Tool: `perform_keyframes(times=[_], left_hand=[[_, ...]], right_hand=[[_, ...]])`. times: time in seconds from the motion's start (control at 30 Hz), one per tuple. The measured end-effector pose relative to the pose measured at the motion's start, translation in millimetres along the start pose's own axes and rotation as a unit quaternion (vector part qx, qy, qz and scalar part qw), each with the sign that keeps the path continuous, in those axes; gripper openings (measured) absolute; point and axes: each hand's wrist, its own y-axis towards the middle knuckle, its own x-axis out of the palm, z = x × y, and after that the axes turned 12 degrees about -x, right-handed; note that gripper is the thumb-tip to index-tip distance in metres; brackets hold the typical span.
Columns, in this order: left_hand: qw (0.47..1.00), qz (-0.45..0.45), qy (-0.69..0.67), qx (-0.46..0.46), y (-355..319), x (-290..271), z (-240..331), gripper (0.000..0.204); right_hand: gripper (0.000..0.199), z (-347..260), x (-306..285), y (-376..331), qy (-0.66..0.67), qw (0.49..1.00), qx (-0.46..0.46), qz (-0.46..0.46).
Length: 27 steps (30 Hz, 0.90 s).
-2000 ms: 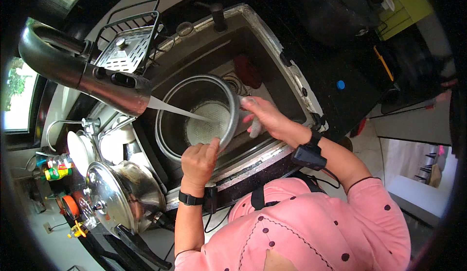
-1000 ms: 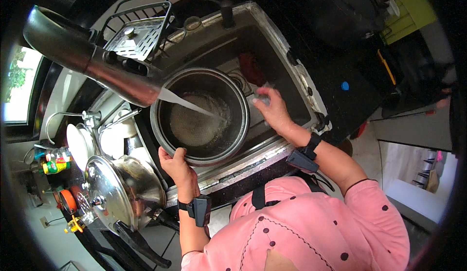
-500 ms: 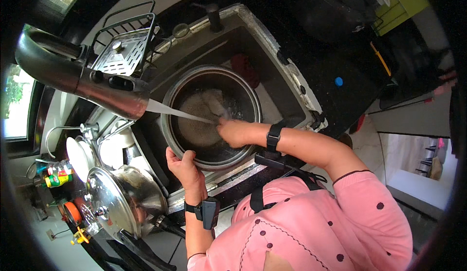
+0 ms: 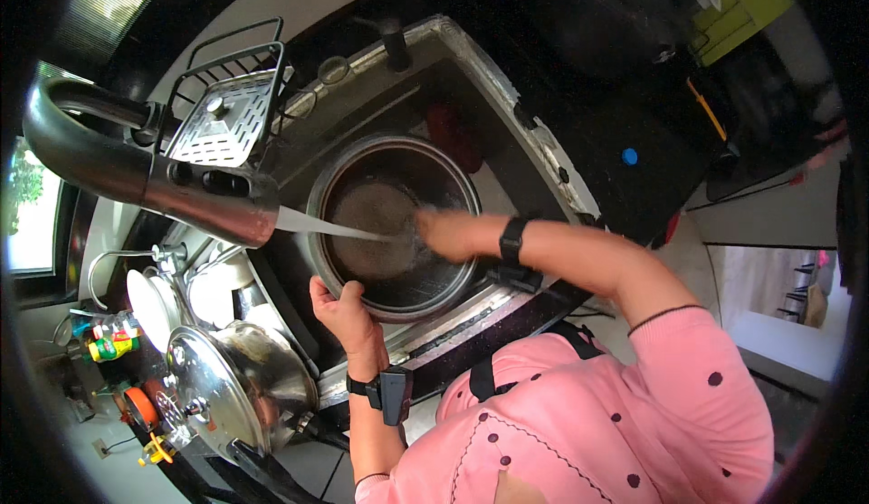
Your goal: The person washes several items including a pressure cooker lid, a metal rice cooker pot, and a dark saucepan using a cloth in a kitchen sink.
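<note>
A round metal pot (image 4: 425, 311) stands in the dark sink (image 4: 288, 237), with its mouth upward. My left hand (image 4: 348, 319) grips the pot's near-left rim, its thumb lying over the edge. My right hand (image 4: 450, 236) is over the pot's right inner side; motion smears its fingers, so I cannot make out whether they hold anything. From the dark pull-out faucet (image 4: 213, 198) at the left, a stream of water (image 4: 321, 224) runs slantwise into the pot. Shallow water with a brownish, speckled look covers the pot's bottom. A dark red cloth-like thing (image 4: 453, 137) lies behind the pot in the sink.
A black wire rack (image 4: 270, 110) with a slotted metal tray (image 4: 220, 128) stands behind the faucet. White plates (image 4: 149, 303) and a large lidded pressure cooker (image 4: 249, 386) crowd the left side. A blue cap (image 4: 629, 156) lies on the black counter (image 4: 579, 115) at the right.
My right hand has shifted slightly right inside the pot and is now blurred by motion. The left hand keeps its hold on the rim, and the water still runs.
</note>
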Motion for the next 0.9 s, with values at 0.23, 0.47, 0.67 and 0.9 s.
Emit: perform_keyframes(times=[0.23,0.47,0.67,0.9], left_hand=[[0.997,0.009,0.082,-0.010,-1.6,6.5,-8.5,0.020],[0.989,-0.005,0.133,0.064,-5.1,15.5,13.0,0.019],[0.981,0.019,0.165,0.099,5.5,25.4,0.7,0.015],[0.961,0.022,0.245,0.128,11.6,11.8,-4.7,0.014]], right_hand=[[0.030,-65.1,-19.4,49.4,0.124,0.979,-0.144,-0.073],[0.036,4.3,-47.3,30.4,0.026,0.990,0.041,0.135],[0.036,-14.9,39.9,23.6,0.060,0.985,-0.082,-0.138],[0.028,-58.9,-31.3,-0.2,0.294,0.937,-0.074,0.174]])
